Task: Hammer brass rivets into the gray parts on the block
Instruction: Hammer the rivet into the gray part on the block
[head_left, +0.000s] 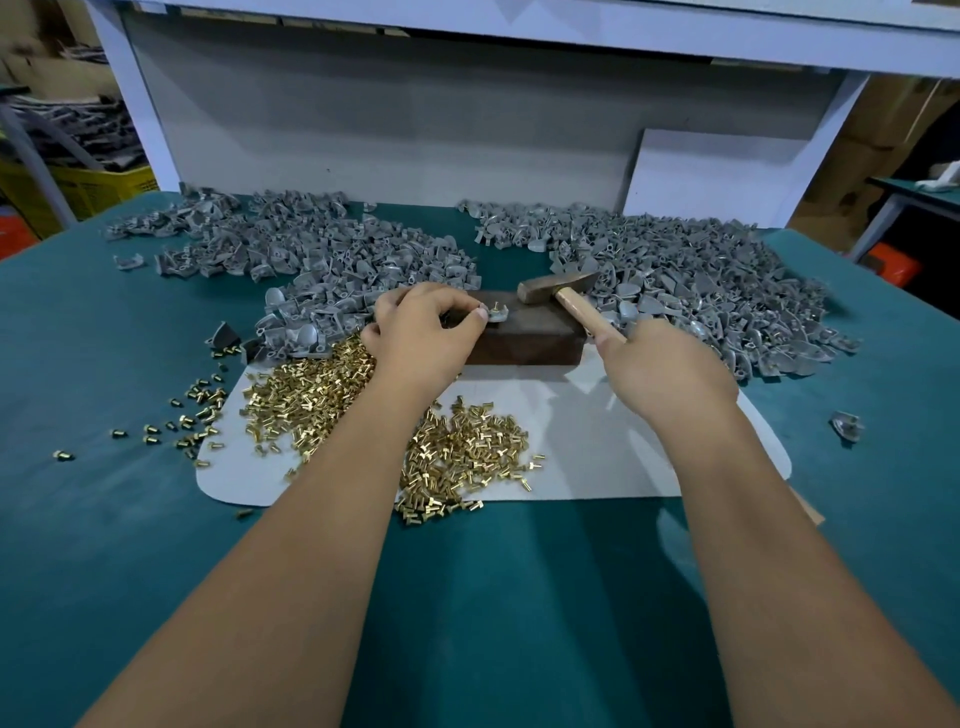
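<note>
The left hand (423, 332) covers the near-left end of the dark block (524, 338) and part of the gray part (496, 315) it pinches. The right hand (670, 371) hides the hammer (558, 288) handle's lower end. Both forearms run off the bottom edge.

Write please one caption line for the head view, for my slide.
Left hand steadies a gray part with brass rivet on the block; right hand holds the hammer.

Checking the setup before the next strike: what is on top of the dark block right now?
On the block sits one gray part with a brass rivet standing in it, pinched by the left hand. The hammer head is over its far end. The hand hides the block's left end.
</note>
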